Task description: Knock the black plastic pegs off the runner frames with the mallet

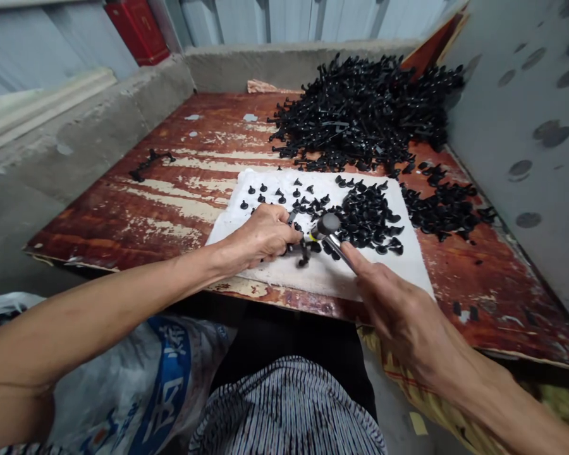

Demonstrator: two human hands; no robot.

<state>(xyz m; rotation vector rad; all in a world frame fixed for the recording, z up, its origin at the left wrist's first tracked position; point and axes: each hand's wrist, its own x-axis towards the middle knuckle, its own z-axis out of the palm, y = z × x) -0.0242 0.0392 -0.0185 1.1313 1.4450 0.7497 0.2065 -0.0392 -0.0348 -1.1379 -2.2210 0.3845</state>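
My right hand (384,284) is closed round the metal handle of a small hammer (329,225), whose dark round head is beside my left fingertips. With its fingers pinched together, my left hand (270,235) holds a small black part (303,256) above a white cloth (275,272); the part is blurred and partly hidden. Several separate black pieces (281,198) stand on the cloth behind my left hand. A heap of small black pieces (367,215) lies on the cloth's right side.
A large pile of black parts (360,114) covers the back right of the worn red-brown table (171,215). More black pieces (446,212) lie right of the cloth. A black branched piece (150,164) is at the left. A grey panel (526,158) borders the right side.
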